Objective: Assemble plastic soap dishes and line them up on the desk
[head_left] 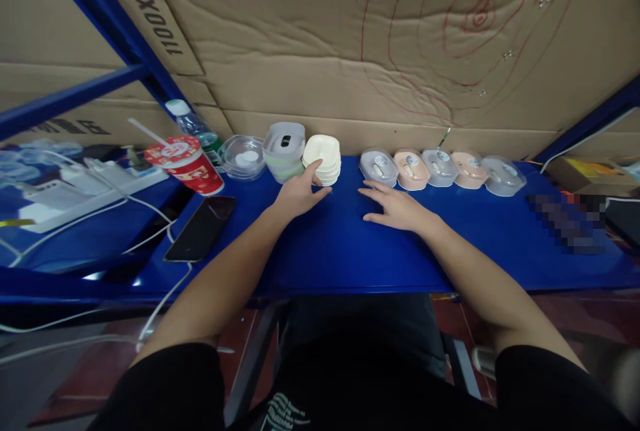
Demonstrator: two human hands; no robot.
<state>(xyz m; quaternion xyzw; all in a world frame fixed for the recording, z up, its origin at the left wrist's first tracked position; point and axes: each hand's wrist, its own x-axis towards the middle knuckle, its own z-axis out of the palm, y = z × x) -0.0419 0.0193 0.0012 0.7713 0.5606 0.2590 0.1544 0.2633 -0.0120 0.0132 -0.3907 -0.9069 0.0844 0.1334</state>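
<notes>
My left hand [300, 192] is at the near left side of a stack of cream square pieces [323, 153]. Its fingers are apart, and the index fingertip overlaps the stack; I cannot tell whether it presses on it. Left of that stack stand nested boxes [284, 144], greyish above and pale green below. My right hand [397, 207] hovers over or rests on the blue table, fingers spread, holding nothing. Just beyond its fingertips is a grey lidded box [379, 167], first in a row with a peach box [412, 169] and several others in alternating grey and peach.
Clear plastic containers [243, 156], a red paper cup [187, 165] with a straw, and a bottle [193, 124] stand at the left. A phone [200, 229] lies near white cables and a power strip [65, 201]. Cardboard [310, 37] walls the back. A carton [590, 174] sits far right.
</notes>
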